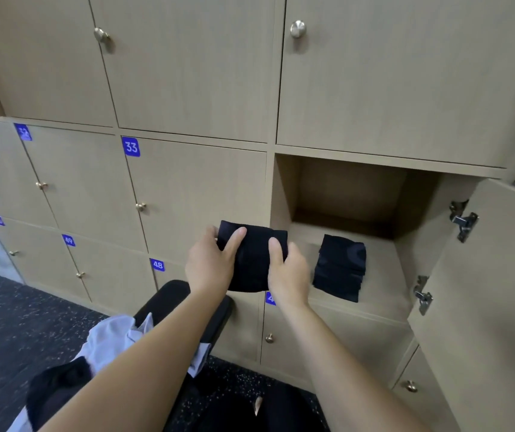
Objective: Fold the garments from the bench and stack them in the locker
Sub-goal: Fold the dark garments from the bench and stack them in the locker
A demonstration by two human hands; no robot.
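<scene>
While both arms reach forward from the bottom of the frame, the head view shows a folded black garment [251, 257] held up in mid-air at the centre, just left of the open locker [284, 194]. The left hand [211, 263] grips the garment's left side, thumb laid across its top face and fingers wrapped behind the edge. The right hand [287, 271] clasps the right side in the same way, thumb on top and the other fingers hidden beneath the cloth. Right of centre, the locker stands with its door [480, 294] swung out toward the right edge of the frame, two metal hinges [463, 219] showing on the door's inner face. On the locker's floor lies a second folded black garment [340, 268], flat and near the front lip, just beside the right hand but apart from the held piece. Closed wooden locker doors with round knobs fill the upper and left parts of the frame, several bearing blue number tags, one reading 33 [131, 146]. At lower left, a black padded bench [169, 299] runs toward the lockers, carrying a crumpled white garment [109, 339] and, closer to the bottom edge, a loose black garment [59, 388]. Dark speckled flooring [10, 313] covers the lower left.
</scene>
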